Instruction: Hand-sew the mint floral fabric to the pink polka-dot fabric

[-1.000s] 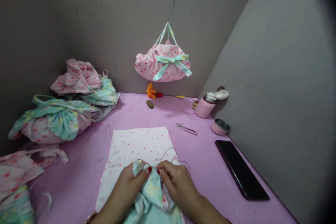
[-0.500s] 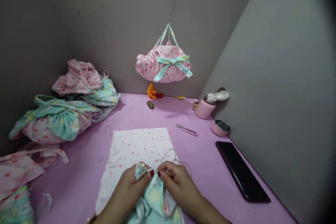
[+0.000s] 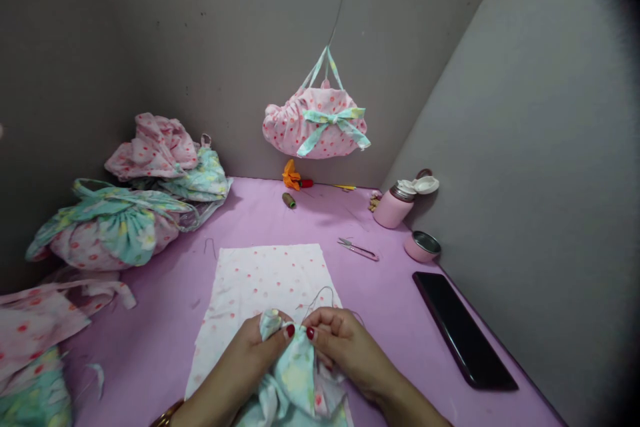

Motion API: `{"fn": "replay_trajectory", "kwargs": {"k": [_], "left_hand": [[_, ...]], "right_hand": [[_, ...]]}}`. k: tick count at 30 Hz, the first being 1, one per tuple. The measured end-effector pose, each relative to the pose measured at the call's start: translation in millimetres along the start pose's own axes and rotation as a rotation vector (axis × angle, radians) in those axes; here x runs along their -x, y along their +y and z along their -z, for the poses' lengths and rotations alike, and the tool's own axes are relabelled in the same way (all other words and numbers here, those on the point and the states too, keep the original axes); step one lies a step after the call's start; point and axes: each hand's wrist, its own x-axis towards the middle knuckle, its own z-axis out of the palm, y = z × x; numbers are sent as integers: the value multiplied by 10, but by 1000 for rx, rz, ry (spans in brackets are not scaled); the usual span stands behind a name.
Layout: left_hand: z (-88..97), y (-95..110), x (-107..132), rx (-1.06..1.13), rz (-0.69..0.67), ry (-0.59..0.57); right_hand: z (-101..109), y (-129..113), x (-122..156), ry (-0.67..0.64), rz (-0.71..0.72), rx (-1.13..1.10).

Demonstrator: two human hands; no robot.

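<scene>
A mint green fabric piece (image 3: 296,373) with yellow blotches is bunched between my hands, with pink dotted cloth (image 3: 327,395) showing at its right. My left hand (image 3: 257,347) is closed, its thumb pressing a folded part of the green fabric. Close beside it, my right hand (image 3: 347,350) pinches the fabric's upper edge between thumb and fingers. A loop of dark thread (image 3: 320,295) rises by the right fingertips; any needle there is too small to make out. Beneath both hands a white cloth with red dots (image 3: 270,273) lies flat on the purple table (image 3: 155,340).
Sewn fabric bundles (image 3: 115,227) are piled on the left. Right of the cloth lie thread snips (image 3: 359,250), a black phone (image 3: 465,330), a pink flask (image 3: 393,207) and its cup (image 3: 423,247). A thread spool (image 3: 289,200) lies behind. Overhead hangs a pink dotted pouch (image 3: 285,130).
The view has shifted slightly, so most things sit a little further right. My right thumb has drawn slightly away from the left one along the fabric edge.
</scene>
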Motion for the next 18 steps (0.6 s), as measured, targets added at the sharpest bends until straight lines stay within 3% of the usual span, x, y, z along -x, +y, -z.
{"fn": "replay_trajectory", "kwargs": {"k": [10,18], "left_hand": [[-24,53,22,195,84,-53],[-57,86,54,156,41,-15]], "right_hand": [[18,48,-16,-64,49,-48],[-58,-60,22,32,132,201]]}}
